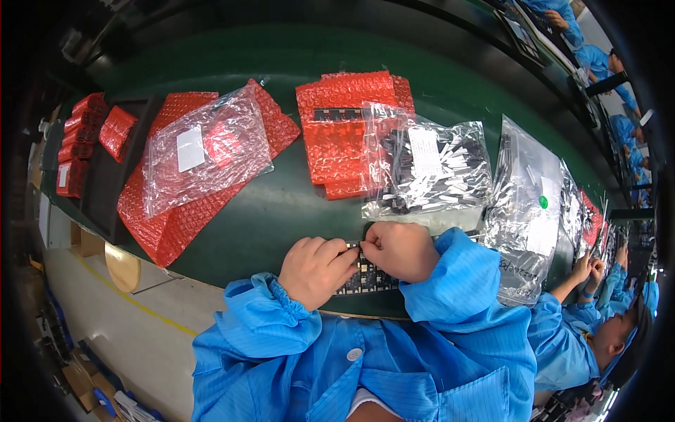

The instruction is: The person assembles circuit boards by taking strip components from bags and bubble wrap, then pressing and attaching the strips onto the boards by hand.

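Observation:
A dark circuit board panel (371,280) with pale components lies at the table's near edge in front of me. My left hand (320,271) is closed over its left part, fingers bent and tips on the board. From the right comes my right hand (402,250), thumb and forefinger pinched together over the board's upper edge, close to my left fingertips. What the pinch holds is too small and covered to make out. Just beyond my right hand is a clear bag (460,158) full of small black and white strips.
Red bubble wrap (327,158) with another board (337,114) on it lies ahead. To the left are a clear bag (242,141) on red wrap and a black tray (133,151) with red packets (79,144). More bags (524,204) lie right; a co-worker (573,337) sits beyond.

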Tool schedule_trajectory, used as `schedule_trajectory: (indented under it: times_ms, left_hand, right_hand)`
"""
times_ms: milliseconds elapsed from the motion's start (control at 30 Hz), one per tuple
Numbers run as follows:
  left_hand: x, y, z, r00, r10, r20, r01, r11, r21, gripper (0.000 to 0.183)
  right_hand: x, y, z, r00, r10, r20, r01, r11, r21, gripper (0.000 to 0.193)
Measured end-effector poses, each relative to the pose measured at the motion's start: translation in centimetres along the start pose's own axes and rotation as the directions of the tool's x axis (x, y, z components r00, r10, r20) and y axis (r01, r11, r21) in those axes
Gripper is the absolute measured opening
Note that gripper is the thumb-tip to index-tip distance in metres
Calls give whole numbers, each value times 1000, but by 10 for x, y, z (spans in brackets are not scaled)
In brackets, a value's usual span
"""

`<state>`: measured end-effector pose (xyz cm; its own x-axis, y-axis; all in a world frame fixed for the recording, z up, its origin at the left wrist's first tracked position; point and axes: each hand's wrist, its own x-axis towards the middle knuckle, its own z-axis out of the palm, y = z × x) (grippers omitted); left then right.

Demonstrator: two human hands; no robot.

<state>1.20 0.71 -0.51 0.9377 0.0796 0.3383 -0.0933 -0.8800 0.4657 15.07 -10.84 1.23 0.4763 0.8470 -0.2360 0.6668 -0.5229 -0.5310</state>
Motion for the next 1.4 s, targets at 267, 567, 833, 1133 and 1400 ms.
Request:
schedule_trajectory:
  times_ms: [267,567,833,1133,1400]
  left_hand:
    - [1,0,0,1000,0,19,-1,1000,12,29]
    - [2,1,0,998,-24,63,23,1000,17,28]
    - [3,0,0,996,-47,82,47,999,4,28]
    - [6,2,-5,989,-50,138,53,999,-12,25]
    - [68,-18,-32,967,-256,12,256,959,-121,18]
  right_hand:
    - [1,0,-2,1000,-3,26,3,999,32,16]
    - [8,2,-4,994,15,109,-18,1000,20,17]
    - [11,0,-7,987,32,159,-35,999,17,15]
    - [9,3,-6,991,-60,120,58,998,27,14]
    - [-21,-15,-17,971,-205,-125,179,964,-197,22]
